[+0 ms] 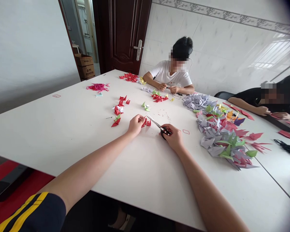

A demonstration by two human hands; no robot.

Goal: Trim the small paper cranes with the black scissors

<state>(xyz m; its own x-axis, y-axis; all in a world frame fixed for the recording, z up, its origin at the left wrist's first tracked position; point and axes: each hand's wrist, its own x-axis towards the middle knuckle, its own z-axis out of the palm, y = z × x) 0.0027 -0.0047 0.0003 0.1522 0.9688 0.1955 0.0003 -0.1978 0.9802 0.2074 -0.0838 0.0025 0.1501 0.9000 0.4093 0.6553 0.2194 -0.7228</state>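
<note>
- Taking the spot between the two hands as the centre of the clock dial.
- Working bare-handed over a white counter, reaching in with one forearm from 8 o'clock and the other from 5.
- Pinching at a small red paper crane with the left hand, fingers narrow; cannot tell whether lifted or resting on the counter.
- Just beside it, toward 3 o'clock, another red crane.
- Gripping scissors in the right hand, fingers curled round the black handles; blades aimed at 10 o'clock, toward the left fingers.
- Near at 12 o'clock, a green-and-white crane.
- Near at 9 o'clock, a red-and-green pair; at 10, a short trail of red cranes.
- Farther at 10 o'clock, a magenta tangle; at 11, a red pile.
- Piled high at 3 o'clock, a large heap of cranes, mostly grey-lilac, mixed with pink and green.
- Seated at 1 o'clock, a co-worker in a white shirt, both hands raised over the counter around something small.
- Beyond the heap, at 3 o'clock, another co-worker in black, handling red paper.
- Far off at 11 o'clock, a dark door.
</note>
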